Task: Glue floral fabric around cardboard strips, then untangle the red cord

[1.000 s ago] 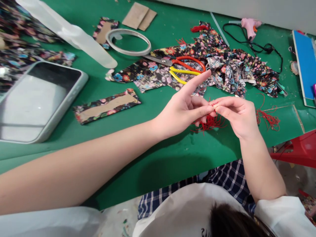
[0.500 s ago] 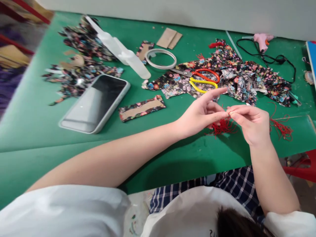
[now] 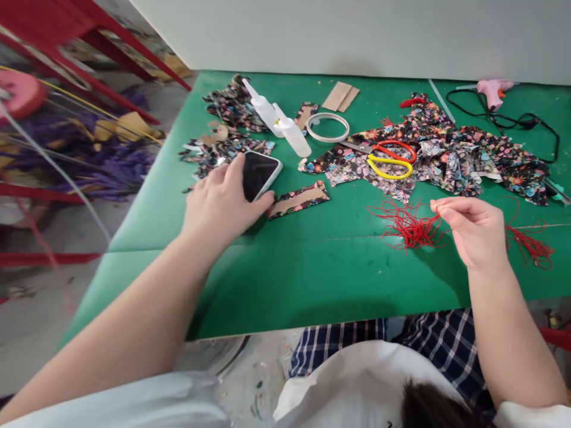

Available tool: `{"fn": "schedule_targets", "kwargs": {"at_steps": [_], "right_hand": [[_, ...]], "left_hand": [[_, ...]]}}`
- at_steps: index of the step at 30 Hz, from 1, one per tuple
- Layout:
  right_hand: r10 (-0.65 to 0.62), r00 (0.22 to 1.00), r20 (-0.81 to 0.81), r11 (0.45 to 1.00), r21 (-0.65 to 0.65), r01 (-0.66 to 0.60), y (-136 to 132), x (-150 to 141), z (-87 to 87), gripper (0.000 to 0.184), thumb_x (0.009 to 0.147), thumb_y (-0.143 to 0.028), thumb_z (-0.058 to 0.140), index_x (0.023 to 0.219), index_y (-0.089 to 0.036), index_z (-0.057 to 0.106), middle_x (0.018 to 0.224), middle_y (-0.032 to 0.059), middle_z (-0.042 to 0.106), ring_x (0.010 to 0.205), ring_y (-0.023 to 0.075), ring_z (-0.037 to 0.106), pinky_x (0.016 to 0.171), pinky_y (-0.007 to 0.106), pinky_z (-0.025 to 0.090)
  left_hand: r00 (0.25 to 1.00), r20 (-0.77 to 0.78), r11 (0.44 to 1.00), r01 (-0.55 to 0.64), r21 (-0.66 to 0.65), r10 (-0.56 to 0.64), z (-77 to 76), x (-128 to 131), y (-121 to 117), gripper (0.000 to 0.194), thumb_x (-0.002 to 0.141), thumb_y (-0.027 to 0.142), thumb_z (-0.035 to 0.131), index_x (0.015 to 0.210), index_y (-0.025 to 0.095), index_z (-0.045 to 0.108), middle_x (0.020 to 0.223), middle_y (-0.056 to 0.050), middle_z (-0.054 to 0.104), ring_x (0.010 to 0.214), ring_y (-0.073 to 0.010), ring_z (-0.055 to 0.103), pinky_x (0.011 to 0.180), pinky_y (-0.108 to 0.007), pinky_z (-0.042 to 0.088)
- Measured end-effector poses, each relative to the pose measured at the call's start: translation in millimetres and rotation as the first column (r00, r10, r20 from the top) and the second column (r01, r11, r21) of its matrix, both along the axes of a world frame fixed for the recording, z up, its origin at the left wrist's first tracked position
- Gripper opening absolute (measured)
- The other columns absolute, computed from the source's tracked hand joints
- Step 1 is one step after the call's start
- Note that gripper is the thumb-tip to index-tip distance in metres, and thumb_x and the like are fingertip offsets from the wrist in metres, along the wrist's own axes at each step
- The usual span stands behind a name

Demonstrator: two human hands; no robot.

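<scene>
My left hand (image 3: 223,199) spans the lower part of a smartphone (image 3: 260,175), which lies on the green table. Its fingers reach over the left side and the thumb rests by the right edge. In a pinch, my right hand (image 3: 477,226) holds the end of a red thread bundle (image 3: 414,229), whose loose strands spread leftward over the table. A second red thread bundle (image 3: 533,245) lies right of that hand. Beside my left thumb is a fabric-edged cardboard strip (image 3: 301,200). Scissors (image 3: 392,160) with red and yellow handles lie on floral fabric (image 3: 446,139).
White squeeze bottles (image 3: 285,125), a tape roll (image 3: 329,126) and cardboard pieces (image 3: 340,96) lie toward the back. A pink glue gun (image 3: 493,92) with a black cord sits at the back right. Cut fabric strips (image 3: 236,107) are piled behind the phone. Red stools (image 3: 62,30) stand left of the table.
My left hand has let go of the red threads and moved left onto the smartphone. My right hand still pinches the thread bundle. The view has swung left.
</scene>
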State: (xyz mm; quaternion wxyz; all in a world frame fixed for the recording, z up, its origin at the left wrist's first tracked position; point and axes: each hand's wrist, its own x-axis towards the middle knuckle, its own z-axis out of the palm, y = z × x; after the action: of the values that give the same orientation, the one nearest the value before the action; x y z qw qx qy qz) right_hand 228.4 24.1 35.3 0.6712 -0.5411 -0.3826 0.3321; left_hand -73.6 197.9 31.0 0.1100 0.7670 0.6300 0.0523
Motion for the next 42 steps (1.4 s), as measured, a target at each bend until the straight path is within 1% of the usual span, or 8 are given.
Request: {"fn": "schedule_targets", "kwargs": {"at_steps": [2, 7, 13, 16, 24, 30, 36, 42], "right_hand": [[-0.013, 1.0, 0.017, 1.0, -0.021, 0.013, 0.6, -0.9, -0.6, 0.013, 0.064, -0.015, 0.074, 0.066, -0.027, 0.071, 0.068, -0.0044, 0.073, 0.07, 0.0115, 0.069, 0.074, 0.029, 0.059], [-0.031, 0.998, 0.051, 0.999, -0.037, 0.033, 0.6, -0.1, -0.5, 0.01, 0.062, -0.018, 0.076, 0.064, -0.026, 0.071, 0.068, -0.0034, 0.073, 0.069, 0.013, 0.069, 0.074, 0.032, 0.059], [-0.018, 0.998, 0.053, 1.0, -0.025, 0.019, -1.0, 1.7, -0.5, 0.009, 0.064, -0.019, 0.076, 0.066, -0.026, 0.071, 0.069, -0.0034, 0.073, 0.071, 0.0131, 0.069, 0.077, 0.033, 0.059], [-0.023, 0.999, 0.033, 1.0, -0.017, 0.024, -1.1, 2.3, -0.6, 0.01, 0.063, -0.018, 0.076, 0.066, -0.026, 0.072, 0.069, -0.0033, 0.073, 0.071, 0.0126, 0.069, 0.074, 0.031, 0.059], [0.004, 1.0, -0.023, 1.0, -0.004, -0.004, -0.6, 3.0, -1.6, 0.016, 0.064, -0.012, 0.075, 0.067, -0.028, 0.073, 0.07, -0.0045, 0.074, 0.07, 0.0094, 0.069, 0.07, 0.024, 0.057], [0.003, 1.0, -0.018, 1.0, -0.008, -0.003, -0.9, 3.6, -3.1, 0.016, 0.063, -0.012, 0.076, 0.067, -0.028, 0.073, 0.07, -0.0046, 0.074, 0.07, 0.0097, 0.069, 0.071, 0.024, 0.058], [-0.007, 1.0, -0.014, 0.999, -0.031, 0.006, -0.5, 3.6, -2.4, 0.014, 0.063, -0.014, 0.076, 0.066, -0.028, 0.073, 0.069, -0.0041, 0.074, 0.07, 0.011, 0.069, 0.07, 0.026, 0.058], [-0.001, 1.0, -0.004, 1.0, -0.028, 0.001, -0.2, 4.3, -2.8, 0.015, 0.064, -0.014, 0.075, 0.067, -0.028, 0.073, 0.071, -0.0045, 0.074, 0.07, 0.0104, 0.069, 0.07, 0.025, 0.057]], "left_hand": [[0.999, 0.02, 0.999, -0.051, -0.011, 0.051, -3.4, -1.4, 1.2, 0.093, 0.075, 0.063, 0.052, 0.147, 0.011, 0.022, 0.142, -0.025, 0.039, 0.128, -0.0506, 0.036, 0.091, -0.054, 0.031], [0.993, 0.09, 0.997, -0.074, 0.029, 0.071, -5.2, 4.0, 3.8, 0.102, 0.068, 0.067, 0.058, 0.147, 0.013, 0.023, 0.137, -0.022, 0.044, 0.124, -0.0515, 0.035, 0.089, -0.051, 0.029], [0.99, 0.118, 0.997, -0.079, 0.012, 0.077, -5.1, 3.5, 4.0, 0.096, 0.071, 0.064, 0.056, 0.147, 0.018, 0.02, 0.138, -0.019, 0.041, 0.125, -0.0514, 0.03, 0.087, -0.052, 0.024], [0.99, 0.123, 0.997, -0.073, -0.023, 0.075, -4.8, 3.4, 5.1, 0.107, 0.065, 0.067, 0.061, 0.149, 0.018, 0.014, 0.138, -0.018, 0.039, 0.126, -0.0511, 0.027, 0.087, -0.05, 0.022], [0.977, 0.2, 0.997, -0.076, -0.001, 0.074, -13.6, -5.8, 10.5, 0.118, 0.06, 0.072, 0.061, 0.15, 0.018, 0.008, 0.14, -0.019, 0.04, 0.128, -0.0525, 0.027, 0.087, -0.051, 0.021], [0.971, 0.237, 0.999, -0.028, 0.027, 0.021, -20.9, -12.3, 12.9, 0.111, 0.063, 0.061, 0.068, 0.15, 0.019, 0.012, 0.14, -0.016, 0.044, 0.13, -0.051, 0.03, 0.093, -0.056, 0.025], [0.962, 0.253, 0.985, -0.133, 0.11, 0.102, -21.4, -2.1, 12.5, 0.106, 0.06, 0.065, 0.058, 0.148, 0.017, 0.022, 0.136, -0.012, 0.053, 0.132, -0.0467, 0.033, 0.096, -0.06, 0.026], [0.989, 0.083, 0.989, -0.126, 0.084, 0.119, -11.0, 13.2, 5.7, 0.101, 0.067, 0.063, 0.051, 0.15, 0.016, 0.017, 0.14, -0.018, 0.047, 0.128, -0.0452, 0.04, 0.098, -0.058, 0.034]]}}
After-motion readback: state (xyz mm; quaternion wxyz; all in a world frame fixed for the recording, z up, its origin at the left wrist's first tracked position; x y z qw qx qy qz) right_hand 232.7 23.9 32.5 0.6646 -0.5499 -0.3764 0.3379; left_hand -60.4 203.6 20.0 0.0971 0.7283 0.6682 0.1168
